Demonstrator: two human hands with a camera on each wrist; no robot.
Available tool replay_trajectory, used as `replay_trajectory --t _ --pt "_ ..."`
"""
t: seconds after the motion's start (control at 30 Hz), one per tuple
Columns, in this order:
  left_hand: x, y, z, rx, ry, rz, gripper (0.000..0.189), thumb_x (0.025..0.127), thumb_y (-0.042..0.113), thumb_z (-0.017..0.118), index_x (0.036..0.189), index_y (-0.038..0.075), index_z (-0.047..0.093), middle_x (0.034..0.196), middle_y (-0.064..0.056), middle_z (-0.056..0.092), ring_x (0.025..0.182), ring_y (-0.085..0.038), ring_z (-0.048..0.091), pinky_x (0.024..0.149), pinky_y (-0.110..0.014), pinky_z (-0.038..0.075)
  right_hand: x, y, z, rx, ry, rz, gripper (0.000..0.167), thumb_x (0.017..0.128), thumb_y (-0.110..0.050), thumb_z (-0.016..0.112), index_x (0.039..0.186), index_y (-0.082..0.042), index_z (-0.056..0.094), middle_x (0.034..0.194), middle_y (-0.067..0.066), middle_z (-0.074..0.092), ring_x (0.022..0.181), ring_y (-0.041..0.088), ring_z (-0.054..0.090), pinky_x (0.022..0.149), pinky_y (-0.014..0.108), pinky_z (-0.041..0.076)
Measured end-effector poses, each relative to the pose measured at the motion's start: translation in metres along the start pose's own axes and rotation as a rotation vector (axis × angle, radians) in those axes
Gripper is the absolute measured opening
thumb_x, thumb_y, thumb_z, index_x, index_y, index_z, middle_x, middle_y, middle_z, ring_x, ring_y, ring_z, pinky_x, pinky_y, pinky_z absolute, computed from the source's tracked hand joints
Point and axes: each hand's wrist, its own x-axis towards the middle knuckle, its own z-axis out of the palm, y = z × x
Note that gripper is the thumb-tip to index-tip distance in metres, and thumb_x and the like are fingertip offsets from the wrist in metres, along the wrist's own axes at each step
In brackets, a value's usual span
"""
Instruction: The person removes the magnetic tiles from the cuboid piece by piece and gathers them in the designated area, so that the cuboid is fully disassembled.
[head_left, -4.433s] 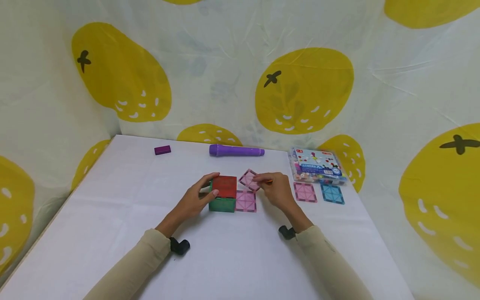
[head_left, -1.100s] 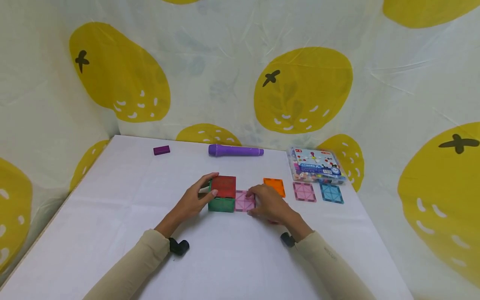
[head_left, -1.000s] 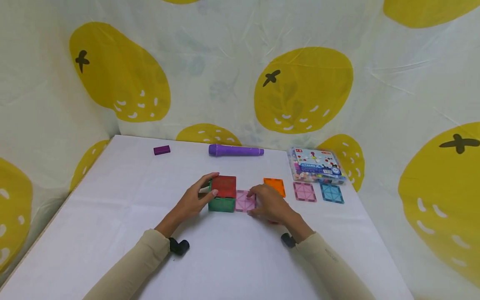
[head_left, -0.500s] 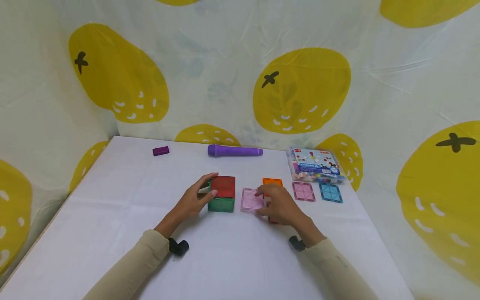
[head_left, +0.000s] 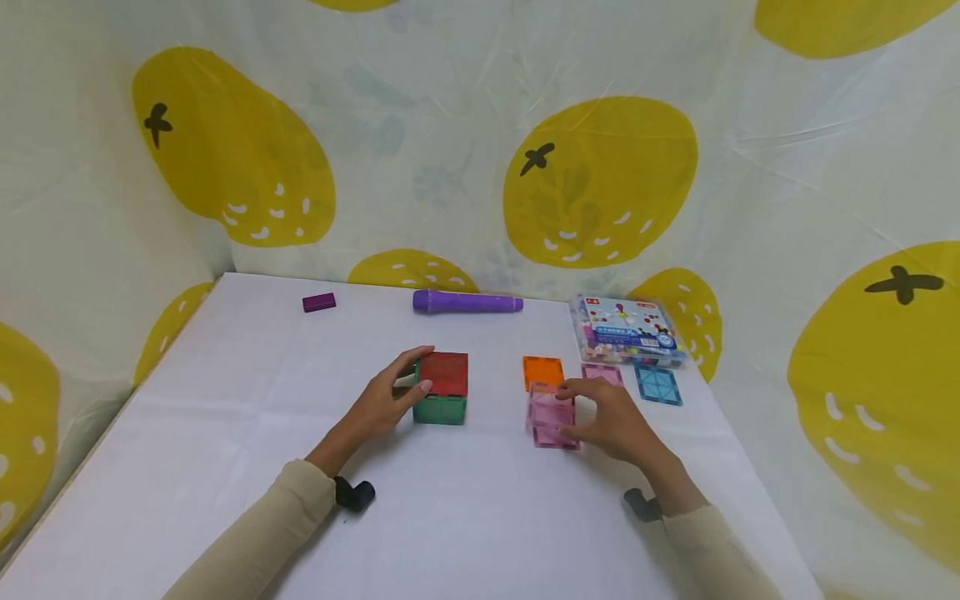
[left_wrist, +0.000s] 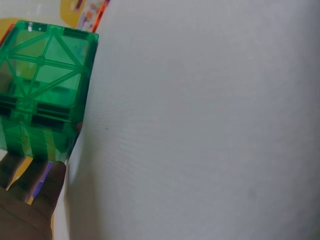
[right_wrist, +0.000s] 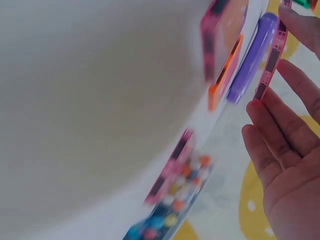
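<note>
My left hand (head_left: 378, 404) holds a box of magnetic tiles by its left side, thumb and fingers spread around it. Its top is a red tile (head_left: 443, 372) and its sides are green tiles (head_left: 439, 409); the left wrist view shows a green side (left_wrist: 42, 70) with bracing ribs. My right hand (head_left: 611, 421) pinches a clear pink square tile (head_left: 550, 408) by its right edge, thumb below and fingers above. In the right wrist view that tile (right_wrist: 272, 57) is edge-on, off the table. Another pink tile (head_left: 555, 439) lies on the table, partly overlapped by the held one.
An orange tile (head_left: 542, 369), a pink tile (head_left: 602, 372) and a blue tile (head_left: 660, 386) lie to the right. Behind them stands a clear case of beads (head_left: 630, 329). A purple microphone-shaped stick (head_left: 467, 302) and a small purple block (head_left: 318, 302) lie at the back.
Earlier, my right hand set down the orange tile. Since then it has taken the pink tile from beside the box, lifting it rightward over another pink tile. My left hand stays on the box.
</note>
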Motion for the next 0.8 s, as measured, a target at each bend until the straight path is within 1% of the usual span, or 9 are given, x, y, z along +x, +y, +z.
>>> replay_trajectory --t 0.07,0.17,0.3,0.43,0.67,0.73,0.8 --pt "0.0 0.0 0.0 0.004 0.002 0.004 0.063 0.107 0.043 0.063 0.164 0.035 0.038 0.169 0.0 0.042 0.155 -0.035 0.042 0.122 -0.061 0.043 -0.004 0.008 -0.005 -0.01 0.006 -0.001 0.053 0.081 -0.025 0.094 0.13 -0.028 0.074 0.144 0.002 0.068 0.139 0.035 0.057 0.11 0.065 0.053" --pt "0.0 0.001 0.0 0.011 0.005 0.006 0.063 0.107 0.043 0.063 0.164 0.034 0.037 0.169 0.001 0.042 0.155 -0.035 0.042 0.122 -0.061 0.043 -0.011 0.02 -0.012 -0.026 0.009 0.023 0.053 0.081 -0.026 0.094 0.13 -0.027 0.074 0.146 0.004 0.066 0.141 0.036 0.055 0.109 0.067 0.052" --pt "0.0 0.001 0.001 0.01 0.005 0.009 0.063 0.107 0.043 0.063 0.164 0.033 0.037 0.169 0.0 0.041 0.155 -0.036 0.042 0.122 -0.061 0.043 -0.02 0.033 -0.021 -0.042 0.001 0.073 0.054 0.084 -0.03 0.092 0.133 -0.029 0.072 0.147 0.007 0.065 0.141 0.039 0.053 0.108 0.069 0.051" --pt "0.001 0.001 0.001 0.012 0.005 0.016 0.064 0.108 0.043 0.063 0.165 0.03 0.037 0.169 0.0 0.042 0.154 -0.036 0.043 0.121 -0.061 0.044 -0.026 0.045 -0.028 -0.044 -0.009 0.096 0.055 0.085 -0.033 0.091 0.136 -0.028 0.071 0.146 0.01 0.065 0.141 0.042 0.052 0.107 0.071 0.051" --pt "0.001 0.0 0.0 0.018 0.006 0.013 0.061 0.107 0.043 0.063 0.163 0.04 0.038 0.169 0.001 0.042 0.155 -0.035 0.043 0.122 -0.061 0.043 -0.034 0.065 -0.034 -0.056 -0.01 0.109 0.056 0.085 -0.032 0.091 0.137 -0.027 0.071 0.148 0.012 0.065 0.141 0.043 0.053 0.108 0.071 0.05" --pt "0.001 0.0 0.001 0.018 0.004 0.012 0.06 0.107 0.043 0.063 0.162 0.041 0.038 0.169 0.0 0.042 0.155 -0.035 0.043 0.123 -0.061 0.042 -0.036 0.069 -0.035 -0.06 -0.018 0.125 0.057 0.085 -0.033 0.091 0.137 -0.028 0.071 0.15 0.013 0.063 0.142 0.045 0.052 0.108 0.072 0.049" --pt "0.001 -0.001 0.001 0.019 0.004 0.011 0.061 0.107 0.043 0.063 0.163 0.039 0.038 0.169 0.0 0.042 0.155 -0.035 0.042 0.123 -0.062 0.042 -0.038 0.073 -0.035 -0.064 -0.027 0.141 0.057 0.085 -0.033 0.091 0.137 -0.027 0.071 0.152 0.014 0.062 0.143 0.046 0.051 0.108 0.073 0.049"
